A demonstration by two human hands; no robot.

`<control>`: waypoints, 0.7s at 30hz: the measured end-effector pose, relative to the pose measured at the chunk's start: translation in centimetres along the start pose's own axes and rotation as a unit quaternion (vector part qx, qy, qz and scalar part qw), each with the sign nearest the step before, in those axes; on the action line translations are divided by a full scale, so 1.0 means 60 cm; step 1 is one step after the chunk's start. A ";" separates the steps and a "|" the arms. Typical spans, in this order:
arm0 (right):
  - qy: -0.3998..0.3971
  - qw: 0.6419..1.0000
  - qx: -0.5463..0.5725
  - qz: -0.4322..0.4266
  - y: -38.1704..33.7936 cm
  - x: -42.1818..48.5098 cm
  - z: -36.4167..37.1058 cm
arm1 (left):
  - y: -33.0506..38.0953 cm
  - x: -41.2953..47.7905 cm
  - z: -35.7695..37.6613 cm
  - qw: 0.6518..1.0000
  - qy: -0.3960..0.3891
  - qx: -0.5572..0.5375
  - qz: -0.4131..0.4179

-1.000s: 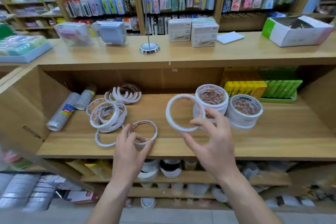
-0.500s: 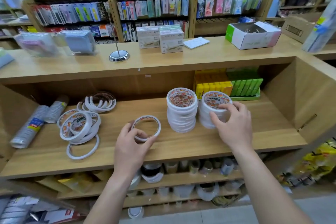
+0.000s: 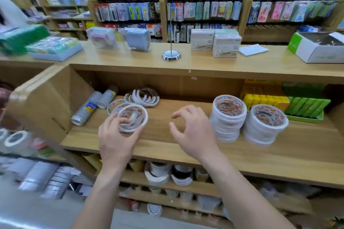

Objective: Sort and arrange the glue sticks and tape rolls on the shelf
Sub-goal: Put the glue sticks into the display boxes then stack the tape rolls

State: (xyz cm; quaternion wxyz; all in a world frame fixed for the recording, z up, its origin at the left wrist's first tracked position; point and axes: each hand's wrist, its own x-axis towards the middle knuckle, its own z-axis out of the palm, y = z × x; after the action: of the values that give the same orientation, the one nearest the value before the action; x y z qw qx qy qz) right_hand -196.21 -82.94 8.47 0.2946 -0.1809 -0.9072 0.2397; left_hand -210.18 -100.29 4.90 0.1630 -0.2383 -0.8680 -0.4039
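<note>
Left hand (image 3: 119,135), left of centre, curls its fingers round the top tape roll (image 3: 133,117) of a loose pile on the shelf (image 3: 167,147). Right hand (image 3: 193,132), centre, hovers half open, holding nothing. Lift the roll level, carry it right, and seat it squarely on the left stack (image 3: 228,117). Glue sticks (image 3: 264,99) sit farther back, at right.

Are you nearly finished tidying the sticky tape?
About halfway. Done: two neat stacks of white tape rolls stand near the yellow glue sticks. In hand: the left hand grips a small pile of white rolls; the right hand is empty. Left: loose white rings at the shelf's back.
</note>
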 end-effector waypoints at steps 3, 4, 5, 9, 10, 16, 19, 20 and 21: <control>-0.138 0.988 0.058 0.023 -0.029 0.034 0.072 | -0.046 0.024 -0.016 0.999 -0.016 -0.003 -0.036; -0.168 0.983 0.062 0.022 -0.037 0.045 0.095 | -0.057 0.028 -0.017 0.998 -0.038 -0.015 -0.051; -0.193 0.979 0.060 0.019 -0.043 0.056 0.115 | -0.067 0.030 -0.016 0.996 -0.055 -0.027 -0.060; -0.246 0.969 0.040 -0.003 -0.055 0.083 0.170 | -0.085 0.038 -0.012 0.993 -0.066 -0.065 -0.072; -0.248 0.968 0.039 -0.006 -0.054 0.087 0.176 | -0.088 0.041 -0.012 0.991 -0.065 -0.083 -0.083; -0.221 0.975 0.005 -0.025 -0.048 0.107 0.192 | -0.132 0.046 -0.012 0.964 -0.040 -0.216 -0.148; -0.225 0.974 -0.016 -0.026 -0.044 0.114 0.195 | -0.137 0.041 -0.022 0.962 0.010 -0.215 -0.169; -0.215 0.976 -0.016 -0.026 -0.044 0.115 0.196 | -0.138 0.039 -0.026 0.961 0.023 -0.212 -0.176; -0.201 0.979 -0.013 -0.026 -0.044 0.115 0.195 | -0.139 0.035 -0.030 0.961 0.028 -0.206 -0.181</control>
State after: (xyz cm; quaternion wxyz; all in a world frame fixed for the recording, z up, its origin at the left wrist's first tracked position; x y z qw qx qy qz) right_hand -209.25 -85.69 4.67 0.1101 -0.1095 -0.9552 0.2520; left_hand -216.30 -105.77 1.78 0.0583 -0.0940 -0.7901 -0.6029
